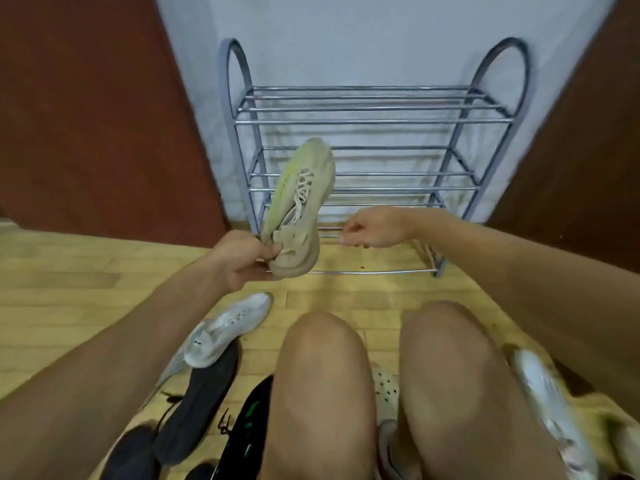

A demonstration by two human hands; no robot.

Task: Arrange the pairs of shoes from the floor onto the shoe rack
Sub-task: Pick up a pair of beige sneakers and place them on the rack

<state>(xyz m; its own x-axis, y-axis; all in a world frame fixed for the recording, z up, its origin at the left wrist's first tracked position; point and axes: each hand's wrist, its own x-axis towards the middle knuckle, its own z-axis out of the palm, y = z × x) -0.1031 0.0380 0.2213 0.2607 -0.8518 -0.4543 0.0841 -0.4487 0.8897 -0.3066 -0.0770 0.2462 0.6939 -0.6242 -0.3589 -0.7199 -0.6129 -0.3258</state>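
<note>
A grey metal shoe rack with several bare rail shelves stands against the pale wall ahead. My left hand grips the heel of a beige sneaker with a yellow-green stripe, held up toe-first in front of the rack's lower left. My right hand hovers loosely curled by the rack's low front rail and holds nothing. On the floor lie a white sneaker, a dark grey sneaker, a black sneaker with green marks, a white clog and a pale sneaker at right.
Brown wooden panels flank the rack on both sides. My bare knees fill the lower middle, above the wood-pattern floor. Another dark shoe lies at the bottom left.
</note>
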